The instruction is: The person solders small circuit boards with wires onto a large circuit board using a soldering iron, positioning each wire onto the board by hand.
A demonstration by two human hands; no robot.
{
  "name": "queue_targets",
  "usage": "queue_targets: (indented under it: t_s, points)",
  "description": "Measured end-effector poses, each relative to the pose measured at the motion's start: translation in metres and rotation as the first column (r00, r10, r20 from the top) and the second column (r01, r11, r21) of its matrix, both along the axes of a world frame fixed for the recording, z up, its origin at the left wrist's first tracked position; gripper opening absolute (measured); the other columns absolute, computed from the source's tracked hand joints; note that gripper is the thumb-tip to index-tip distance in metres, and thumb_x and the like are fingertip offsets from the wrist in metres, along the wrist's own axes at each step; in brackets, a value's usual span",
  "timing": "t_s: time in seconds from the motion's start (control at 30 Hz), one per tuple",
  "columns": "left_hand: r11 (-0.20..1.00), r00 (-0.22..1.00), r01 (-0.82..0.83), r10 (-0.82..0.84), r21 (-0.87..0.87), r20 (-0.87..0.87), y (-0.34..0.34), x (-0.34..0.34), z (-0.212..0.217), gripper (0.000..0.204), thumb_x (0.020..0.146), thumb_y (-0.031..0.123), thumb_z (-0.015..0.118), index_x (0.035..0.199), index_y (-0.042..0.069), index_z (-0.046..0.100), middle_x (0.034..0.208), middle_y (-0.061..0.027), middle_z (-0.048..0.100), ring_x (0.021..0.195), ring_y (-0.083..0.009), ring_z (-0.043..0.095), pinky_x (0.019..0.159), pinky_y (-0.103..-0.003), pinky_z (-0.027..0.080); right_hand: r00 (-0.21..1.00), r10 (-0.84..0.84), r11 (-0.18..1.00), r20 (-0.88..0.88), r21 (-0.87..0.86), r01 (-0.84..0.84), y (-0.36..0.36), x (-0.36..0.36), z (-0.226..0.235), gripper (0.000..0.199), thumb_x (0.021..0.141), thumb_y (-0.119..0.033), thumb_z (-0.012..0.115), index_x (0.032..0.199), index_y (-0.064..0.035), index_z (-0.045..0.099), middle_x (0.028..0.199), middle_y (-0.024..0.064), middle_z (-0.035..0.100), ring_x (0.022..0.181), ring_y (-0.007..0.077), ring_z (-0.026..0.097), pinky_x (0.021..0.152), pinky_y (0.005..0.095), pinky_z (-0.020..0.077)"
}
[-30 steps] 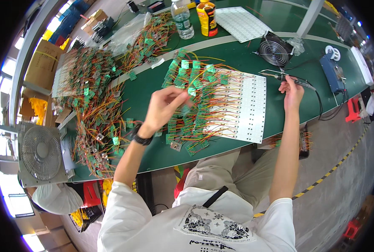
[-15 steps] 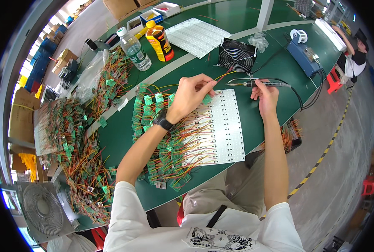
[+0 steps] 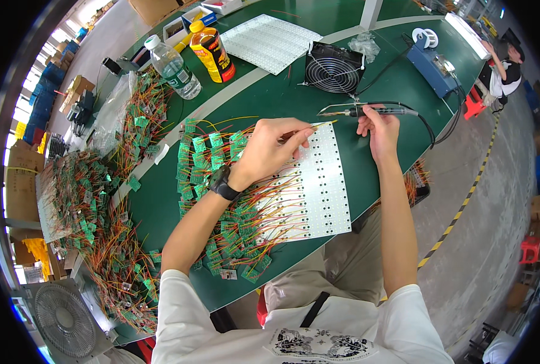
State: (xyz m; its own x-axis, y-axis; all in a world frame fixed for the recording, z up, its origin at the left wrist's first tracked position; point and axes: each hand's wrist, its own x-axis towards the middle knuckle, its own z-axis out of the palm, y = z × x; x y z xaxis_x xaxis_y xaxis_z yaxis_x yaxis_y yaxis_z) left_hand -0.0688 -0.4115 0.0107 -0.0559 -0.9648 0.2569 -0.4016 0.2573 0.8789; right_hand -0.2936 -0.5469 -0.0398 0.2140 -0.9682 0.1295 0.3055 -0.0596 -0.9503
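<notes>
My left hand [image 3: 274, 147], with a black watch at the wrist, pinches a thin yellow wire [image 3: 326, 124] above the top edge of a white panel [image 3: 327, 200] dotted with black spots. The wire's tip points right, toward the soldering iron. In my right hand [image 3: 379, 130] is the soldering iron [image 3: 359, 111], held nearly level, its tip pointing left and a thin metal rod running alongside. Rows of small green circuit boards [image 3: 200, 161] with red and yellow wires lie along the panel's left side. Whatever lies under my left palm is hidden.
A large heap of wired green boards [image 3: 115, 242] covers the table's left. Behind stand a water bottle [image 3: 176, 70], an orange drink bottle [image 3: 212, 53], a second white panel [image 3: 270, 42] and a black fan [image 3: 334, 70]. A blue soldering station [image 3: 431, 70] sits far right, its cable trailing to the iron.
The whole view has shifted slightly. My left hand has turned, and the wires that pointed up toward the fan now show as one yellow wire pointing right. The soldering iron stays in my right hand.
</notes>
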Motion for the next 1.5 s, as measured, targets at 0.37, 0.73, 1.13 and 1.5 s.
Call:
queue_targets:
  t_s: [0.37, 0.73, 1.13, 1.5]
  points:
    - [0.99, 0.956, -0.139, 0.142, -0.031, 0.256, -0.004, 0.01, -0.023, 0.02, 0.085, 0.016, 0.068, 0.091, -0.002, 0.072, 0.075, -0.0174, 0.069, 0.054, -0.0211, 0.062, 0.056, -0.032, 0.049, 1.0, 0.021, 1.0, -0.013, 0.009, -0.021, 0.002, 0.001, 0.0, 0.019, 0.085, -0.013, 0.068, 0.092, 0.0042, 0.064, 0.069, 0.0098, 0.063, 0.051, 0.0168, 0.059, 0.049, 0.0249, 0.041]
    - [0.951, 0.901, -0.242, 0.294, -0.193, 0.32, -0.004, 0.006, -0.026, 0.012, 0.079, 0.011, 0.069, 0.085, 0.002, 0.074, 0.076, -0.0139, 0.069, 0.062, -0.0264, 0.066, 0.061, -0.034, 0.052, 0.988, 0.114, 0.993, -0.105, 0.007, -0.114, 0.0, -0.001, 0.004, 0.02, 0.089, -0.012, 0.065, 0.098, 0.0059, 0.063, 0.072, 0.0098, 0.064, 0.056, 0.0174, 0.061, 0.054, 0.0255, 0.0455]
    - [0.934, 0.889, -0.291, 0.344, -0.208, 0.302, -0.007, 0.007, -0.032, 0.01, 0.074, 0.008, 0.068, 0.08, 0.001, 0.073, 0.075, -0.0136, 0.069, 0.063, -0.0268, 0.066, 0.063, -0.034, 0.053, 0.979, 0.112, 0.99, -0.169, -0.07, -0.125, 0.003, -0.004, 0.0, 0.019, 0.088, -0.01, 0.065, 0.097, 0.0063, 0.064, 0.07, 0.0106, 0.064, 0.054, 0.0178, 0.062, 0.052, 0.0256, 0.0459]
    - [0.937, 0.887, -0.287, 0.339, -0.202, 0.314, -0.007, 0.007, -0.034, 0.009, 0.075, 0.007, 0.068, 0.079, 0.0, 0.072, 0.075, -0.0138, 0.069, 0.062, -0.0262, 0.066, 0.062, -0.033, 0.053, 0.973, 0.129, 0.986, -0.19, -0.083, -0.146, 0.002, -0.005, -0.001, 0.019, 0.088, -0.01, 0.065, 0.096, 0.0069, 0.065, 0.07, 0.0106, 0.063, 0.054, 0.0176, 0.062, 0.051, 0.0252, 0.0459]
